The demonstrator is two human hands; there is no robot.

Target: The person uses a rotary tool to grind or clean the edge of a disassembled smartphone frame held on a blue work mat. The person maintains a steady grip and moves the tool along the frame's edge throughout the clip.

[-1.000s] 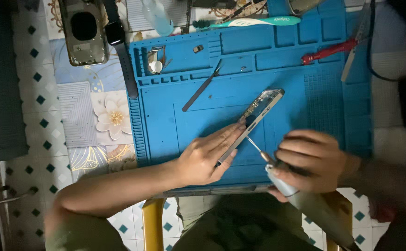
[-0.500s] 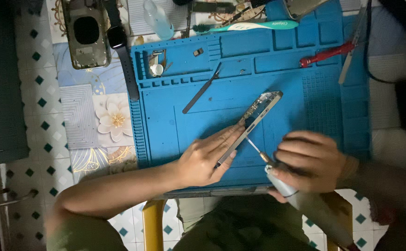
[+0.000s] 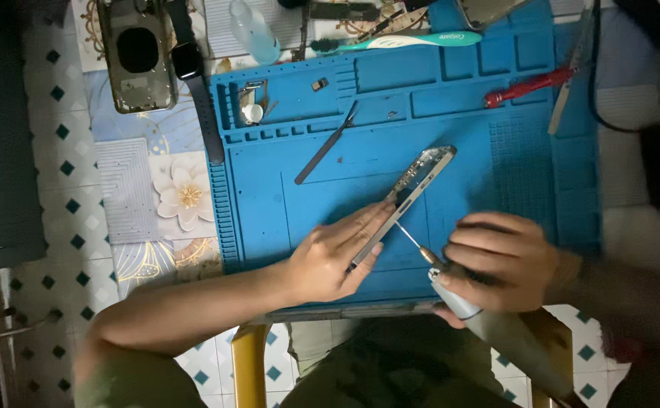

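Steadying phone frame (image 3: 412, 198) on edge, left hand (image 3: 330, 257) gripping | right hand (image 3: 500, 261) clenching screwdriver (image 3: 442, 278) | blue mat (image 3: 511, 174)

Looks like a small phone repair bench, probably set up at home. There's a blue silicone repair mat (image 3: 496, 174) with parts trays on a tiled floor-pattern table, a stripped phone back housing (image 3: 136, 54) far left, plus tweezers (image 3: 327, 143) and a red screwdriver (image 3: 528, 86).
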